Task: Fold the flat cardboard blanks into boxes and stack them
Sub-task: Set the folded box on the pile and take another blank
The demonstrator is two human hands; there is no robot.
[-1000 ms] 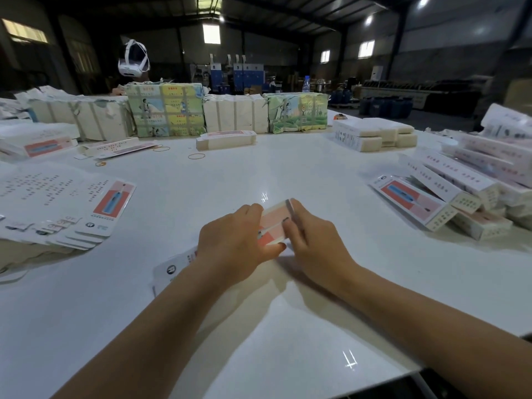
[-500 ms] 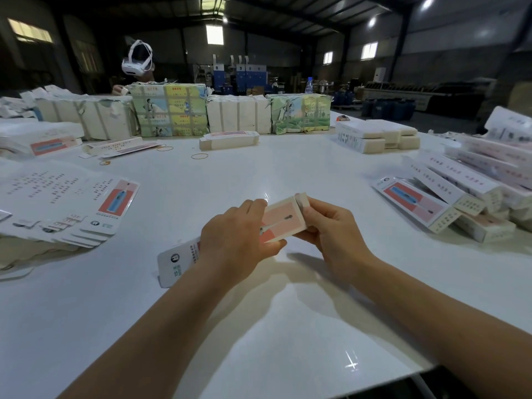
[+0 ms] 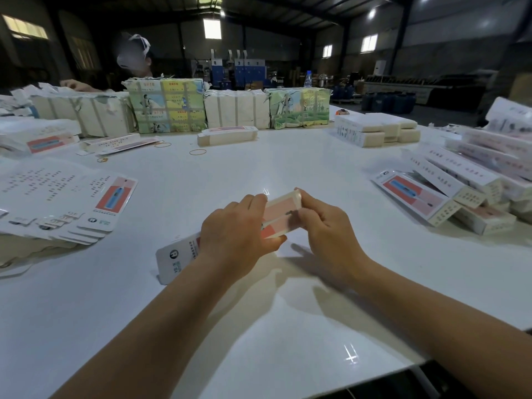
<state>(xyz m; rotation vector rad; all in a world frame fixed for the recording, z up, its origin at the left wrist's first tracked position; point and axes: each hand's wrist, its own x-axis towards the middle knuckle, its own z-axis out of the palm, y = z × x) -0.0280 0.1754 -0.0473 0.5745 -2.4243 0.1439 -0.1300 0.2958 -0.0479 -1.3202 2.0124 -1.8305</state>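
Note:
A long white and pink cardboard box (image 3: 278,218) is held just above the white table (image 3: 288,168) in front of me. My left hand (image 3: 236,234) grips its middle, thumb under the near edge and fingers over the top. My right hand (image 3: 325,228) pinches the far right end, fingers curled round the end flap. The box's left end with a round logo sticks out past my left wrist. Flat blanks (image 3: 66,203) lie fanned in a stack at the left. Folded boxes (image 3: 460,191) are piled at the right.
Wrapped bundles (image 3: 167,108) line the far side of the table, with a single folded box (image 3: 227,135) and rubber bands (image 3: 197,152) before them. White blocks (image 3: 377,129) sit at the back right. A person (image 3: 135,57) with a headset works behind the bundles.
Both hands have lifted the box off the table and tilted it. My right hand has shifted from pressing on the end to curling round the end flap.

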